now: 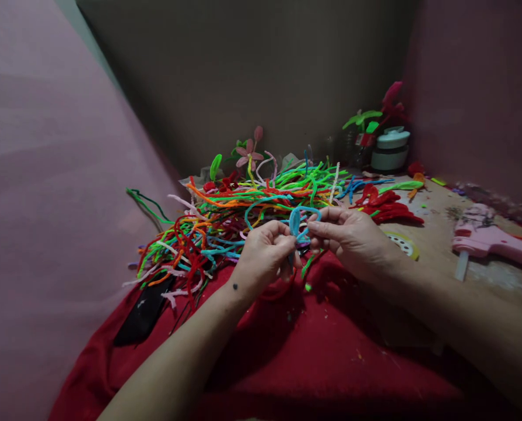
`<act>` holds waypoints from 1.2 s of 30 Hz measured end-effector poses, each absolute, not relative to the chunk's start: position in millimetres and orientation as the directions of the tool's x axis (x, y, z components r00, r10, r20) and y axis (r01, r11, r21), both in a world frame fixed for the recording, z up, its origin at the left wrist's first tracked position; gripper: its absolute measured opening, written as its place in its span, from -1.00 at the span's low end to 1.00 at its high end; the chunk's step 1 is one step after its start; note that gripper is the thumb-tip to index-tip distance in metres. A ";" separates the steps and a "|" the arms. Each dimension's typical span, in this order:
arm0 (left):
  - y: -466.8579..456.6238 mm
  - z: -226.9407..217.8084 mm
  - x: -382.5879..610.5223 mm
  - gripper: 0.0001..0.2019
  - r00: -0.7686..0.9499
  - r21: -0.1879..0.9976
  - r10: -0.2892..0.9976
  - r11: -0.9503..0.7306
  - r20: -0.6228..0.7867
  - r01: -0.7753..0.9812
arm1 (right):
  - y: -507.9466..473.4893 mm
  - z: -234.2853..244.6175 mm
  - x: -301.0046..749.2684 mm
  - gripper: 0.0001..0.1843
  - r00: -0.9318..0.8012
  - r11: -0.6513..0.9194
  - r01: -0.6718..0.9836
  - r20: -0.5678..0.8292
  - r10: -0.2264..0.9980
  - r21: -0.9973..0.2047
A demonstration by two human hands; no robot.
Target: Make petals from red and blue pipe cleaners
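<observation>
Between my two hands is a light blue pipe cleaner (295,221), bent into loops like petals. My left hand (267,248) pinches it low down, where the loops come together. The fingers of my right hand (349,237) are closed on the loop at the right side. Both hands are above the red cloth (287,345). Just behind them lies a large tangled heap of pipe cleaners (226,204) in green, orange, red, pink, white and blue. My fingertips partly hide the base of the blue piece.
At the right lies a pink glue gun (493,240), with a yellow-rimmed disc (404,244) nearer my right arm. Red petal shapes (386,204) lie behind it. A lidded jar (390,151) stands at the back. A black flat object (142,313) rests at the left.
</observation>
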State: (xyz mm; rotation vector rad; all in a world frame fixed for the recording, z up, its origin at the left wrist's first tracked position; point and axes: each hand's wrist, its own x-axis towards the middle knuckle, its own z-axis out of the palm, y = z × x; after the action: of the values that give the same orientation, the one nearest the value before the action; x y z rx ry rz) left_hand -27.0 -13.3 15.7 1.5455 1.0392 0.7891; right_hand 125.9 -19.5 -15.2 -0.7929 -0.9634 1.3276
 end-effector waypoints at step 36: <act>-13.2 -5.3 -21.4 -0.94 0.353 0.898 0.928 -0.252 0.118 0.361 | -30.9 -23.1 121.7 -0.86 -0.143 0.628 0.722 0.826 0.545 -0.289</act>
State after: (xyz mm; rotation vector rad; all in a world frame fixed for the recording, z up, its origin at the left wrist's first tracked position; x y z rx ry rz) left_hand -21.4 -13.2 -5.3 1.7925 1.1384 0.8667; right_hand 121.7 -30.9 -23.1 -1.0201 -1.8158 -0.2138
